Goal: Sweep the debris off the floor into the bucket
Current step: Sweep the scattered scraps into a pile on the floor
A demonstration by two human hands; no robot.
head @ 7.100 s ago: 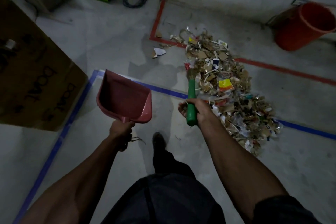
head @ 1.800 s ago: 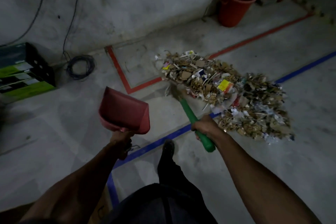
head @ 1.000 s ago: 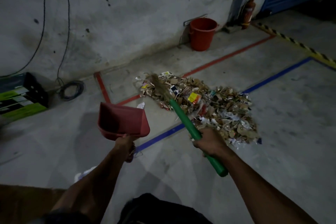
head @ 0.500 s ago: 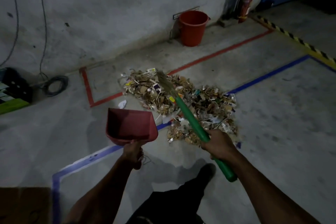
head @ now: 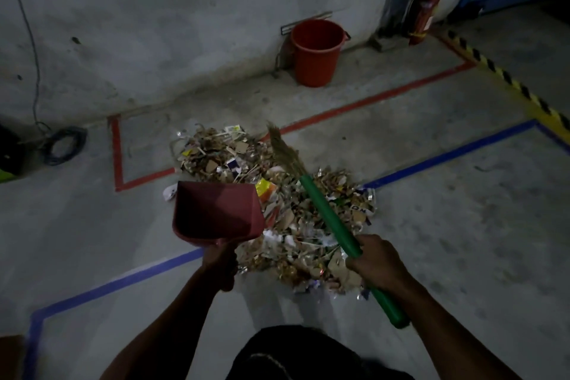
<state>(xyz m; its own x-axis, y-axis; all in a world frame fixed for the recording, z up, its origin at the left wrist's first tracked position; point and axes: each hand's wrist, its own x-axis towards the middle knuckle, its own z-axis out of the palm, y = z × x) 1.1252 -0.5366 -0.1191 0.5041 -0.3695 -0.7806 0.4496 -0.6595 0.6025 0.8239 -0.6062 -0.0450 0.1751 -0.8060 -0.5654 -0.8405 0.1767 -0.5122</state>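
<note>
Debris pile lying on the floor, across the blue tape line

Right hand is gripping the green broom handle, bristles reaching over the pile; left hand is holding the red dustpan beside it; orange bucket is standing well apart by the wall.

Debris pile: spread on the floor, well short of the red bucket at the wall.
Left hand: grips a red dustpan — at the pile's left edge.
Right hand: grips a green-handled broom — bristles over the pile's far side.
</note>
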